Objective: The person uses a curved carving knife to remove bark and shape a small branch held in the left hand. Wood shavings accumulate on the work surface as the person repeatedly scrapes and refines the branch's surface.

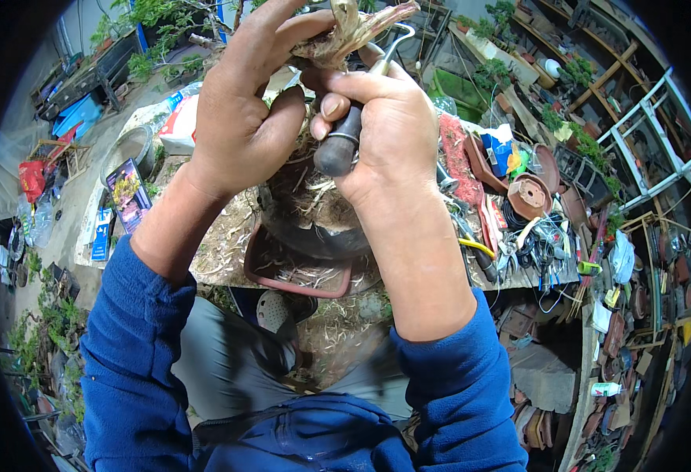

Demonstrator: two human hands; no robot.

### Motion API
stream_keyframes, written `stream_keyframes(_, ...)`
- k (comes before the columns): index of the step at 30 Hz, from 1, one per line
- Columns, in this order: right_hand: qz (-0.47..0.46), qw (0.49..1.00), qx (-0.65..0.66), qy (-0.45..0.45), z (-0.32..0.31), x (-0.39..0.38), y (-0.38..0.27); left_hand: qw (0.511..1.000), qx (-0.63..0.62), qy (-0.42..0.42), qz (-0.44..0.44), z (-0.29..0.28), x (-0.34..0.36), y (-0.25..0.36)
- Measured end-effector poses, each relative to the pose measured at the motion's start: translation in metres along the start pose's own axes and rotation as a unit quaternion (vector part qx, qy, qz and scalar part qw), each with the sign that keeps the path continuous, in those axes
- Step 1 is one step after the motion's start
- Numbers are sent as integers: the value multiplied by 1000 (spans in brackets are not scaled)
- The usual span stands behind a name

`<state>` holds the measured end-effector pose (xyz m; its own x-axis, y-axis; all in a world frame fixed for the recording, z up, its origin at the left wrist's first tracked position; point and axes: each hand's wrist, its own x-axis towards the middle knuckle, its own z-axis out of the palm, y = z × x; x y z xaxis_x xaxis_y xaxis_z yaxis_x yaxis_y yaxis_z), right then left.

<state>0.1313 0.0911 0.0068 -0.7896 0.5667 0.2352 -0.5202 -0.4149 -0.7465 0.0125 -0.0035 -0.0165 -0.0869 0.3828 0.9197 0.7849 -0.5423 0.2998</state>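
My left hand is closed round a pale, gnarled piece of wood at the top of the view. My right hand grips a tool with a dark, rounded handle; a bent metal tip shows above my fingers, close beside the wood. Below both hands sit a dark round dish strewn with pale shavings and a reddish-brown rectangular tray, partly hidden by my wrists and the dish.
A bench carries a bucket, a picture-covered card, a red mat, pots and tangled tools and wires. Plants, wooden shelving and a metal ladder surround it. My shoe is under the bench.
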Motion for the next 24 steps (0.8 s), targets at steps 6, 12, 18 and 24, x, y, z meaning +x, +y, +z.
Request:
stream_keyframes(6,-3,1000,-21,10,-4,-5,0,999,0,-16,28,0,2,-2)
stream_keyframes(12,36,996,76,2,1,2,-3,991,-125,-34,34,2,9,-4)
stream_keyframes(18,58,997,59,-4,-2,4,-6,997,-73,-30,19,1,8,2)
stream_keyframes(24,41,996,54,61,-9,0,0,998,-63,-24,-18,0,5,2)
